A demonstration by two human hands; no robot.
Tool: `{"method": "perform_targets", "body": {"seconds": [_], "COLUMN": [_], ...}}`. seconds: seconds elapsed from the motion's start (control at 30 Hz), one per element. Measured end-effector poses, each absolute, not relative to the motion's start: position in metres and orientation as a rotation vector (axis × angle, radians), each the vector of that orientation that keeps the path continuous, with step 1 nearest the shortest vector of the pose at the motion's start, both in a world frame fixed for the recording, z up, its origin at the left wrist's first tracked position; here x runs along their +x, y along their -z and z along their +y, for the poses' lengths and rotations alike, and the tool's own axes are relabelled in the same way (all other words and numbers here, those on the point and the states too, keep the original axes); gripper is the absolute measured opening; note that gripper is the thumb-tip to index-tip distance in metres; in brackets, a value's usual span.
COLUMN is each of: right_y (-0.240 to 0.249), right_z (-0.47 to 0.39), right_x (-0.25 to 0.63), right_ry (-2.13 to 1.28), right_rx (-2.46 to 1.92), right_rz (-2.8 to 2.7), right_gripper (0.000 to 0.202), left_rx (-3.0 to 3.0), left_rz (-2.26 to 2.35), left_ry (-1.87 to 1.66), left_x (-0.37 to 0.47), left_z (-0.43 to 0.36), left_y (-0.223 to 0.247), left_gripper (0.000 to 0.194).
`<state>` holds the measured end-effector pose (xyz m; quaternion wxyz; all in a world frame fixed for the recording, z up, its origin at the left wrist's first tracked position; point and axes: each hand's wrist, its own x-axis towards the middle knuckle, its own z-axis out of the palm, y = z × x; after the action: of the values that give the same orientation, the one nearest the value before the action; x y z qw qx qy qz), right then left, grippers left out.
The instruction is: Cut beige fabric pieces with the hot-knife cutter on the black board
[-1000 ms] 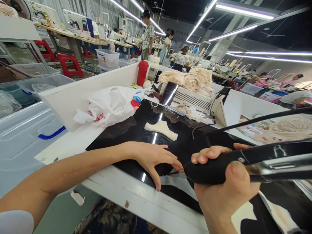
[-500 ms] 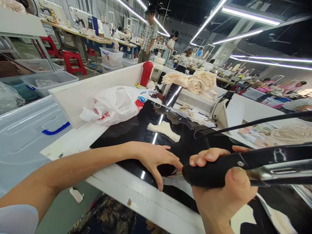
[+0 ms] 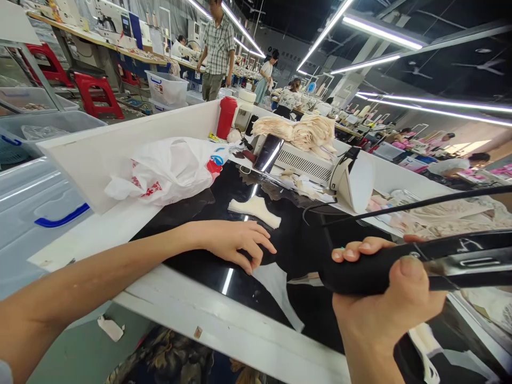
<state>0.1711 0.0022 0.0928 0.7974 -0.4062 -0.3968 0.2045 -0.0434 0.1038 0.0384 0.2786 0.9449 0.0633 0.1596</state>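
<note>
My right hand (image 3: pixel 384 288) is wrapped round a black handheld tool (image 3: pixel 368 269) with a metal tip that points left over the black glossy surface (image 3: pixel 320 314). My left hand (image 3: pixel 236 242) rests on that surface with its fingers apart and somewhat curled, beside the upper end of a thin white curved piece (image 3: pixel 280 293). Nothing shows in its grasp. Beyond the left hand lies a cream padded piece (image 3: pixel 256 209). More pale pieces (image 3: pixel 428 341) lie at the lower right, partly behind the right wrist.
A white plastic bag (image 3: pixel 172 168) and a red bottle (image 3: pixel 226 117) stand behind the left hand. Stacked cream cloth (image 3: pixel 304 132) tops a white vented box (image 3: pixel 300 162). A black cable (image 3: pixel 424 204) runs above the tool. People are at work in the background.
My left hand has opened a gap from the tool's tip, which now shows along with more of the white curved piece. My right hand still grips the tool. The camera view has shifted right.
</note>
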Motion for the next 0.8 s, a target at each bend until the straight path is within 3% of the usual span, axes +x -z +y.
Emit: {"method": "perform_targets", "body": {"seconds": [0.13,0.4,0.63,0.8], "right_y": [-0.091,-0.089,-0.082,-0.077], "right_z": [0.003,0.011,0.015,0.013], "right_x": [0.167,0.16,0.16,0.16], "right_ry": [-0.443,-0.448,-0.46,-0.472], "right_rx": [-0.854,-0.783,-0.75,-0.722], "right_rz": [-0.863,-0.873,-0.893,-0.906], "right_gripper": [0.042,0.044,0.041,0.041], "left_rx": [2.675,2.683,2.533,2.544], "left_rz": [0.271,0.712,0.708,0.731], "left_ry": [-0.375,-0.657,-0.565,-0.501], "left_x": [-0.053,-0.036,-0.008,-0.004], "left_z": [0.113,0.087,0.039,0.031], "left_y": [-0.045,-0.034,-0.021,-0.019], "left_gripper": [0.013,0.014,0.057,0.064]}}
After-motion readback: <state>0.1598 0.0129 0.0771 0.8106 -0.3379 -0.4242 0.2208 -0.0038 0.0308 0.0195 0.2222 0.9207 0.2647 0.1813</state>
